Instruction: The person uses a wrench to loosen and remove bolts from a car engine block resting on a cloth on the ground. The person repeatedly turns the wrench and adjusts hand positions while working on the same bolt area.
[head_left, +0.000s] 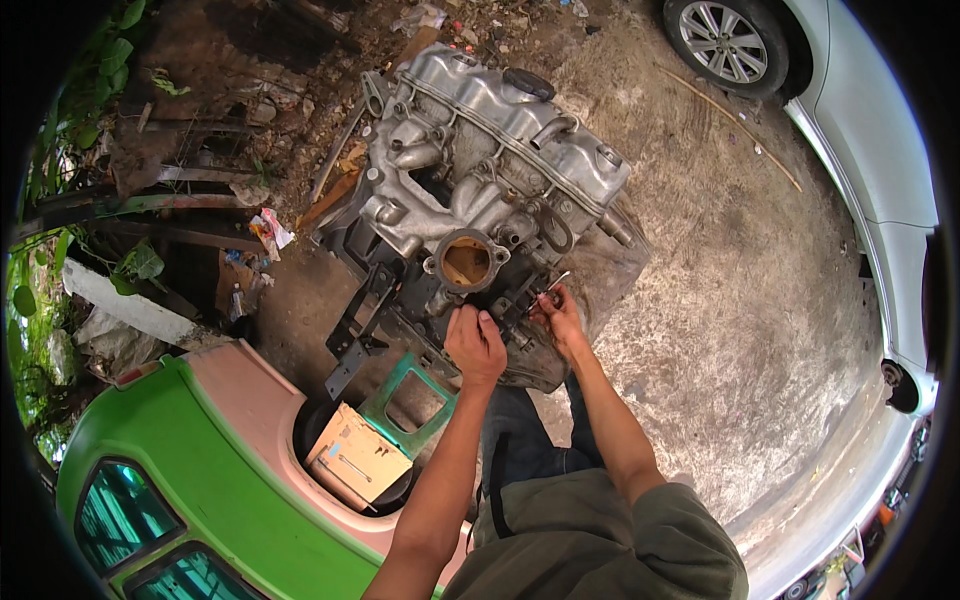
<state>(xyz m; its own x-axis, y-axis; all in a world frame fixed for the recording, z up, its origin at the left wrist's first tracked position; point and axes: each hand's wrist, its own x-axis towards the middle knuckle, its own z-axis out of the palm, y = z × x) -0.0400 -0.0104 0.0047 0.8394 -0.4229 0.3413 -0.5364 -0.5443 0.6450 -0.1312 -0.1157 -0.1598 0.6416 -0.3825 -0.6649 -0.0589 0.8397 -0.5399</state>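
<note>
A grey metal car engine (480, 190) stands on the ground in front of me. Its round intake opening (466, 261) faces me, with something brown inside. My left hand (475, 345) is closed just below that opening, against the near side of the engine; whatever its fingers hold is hidden. To its right, my right hand (560, 316) pinches a slim silver hand tool (562, 281), whose exact kind is too small to tell. The fingers of that hand are beside dark brackets (515, 302) on the engine's lower right part.
At lower left is a green and pink car (200, 440). Near its wheel, a wooden box (362, 455) with a wrench (350, 466) on top stands by a green plastic stool (383, 400). A silver car (870, 130) is on the right. Scrap and litter (268, 235) lie at left.
</note>
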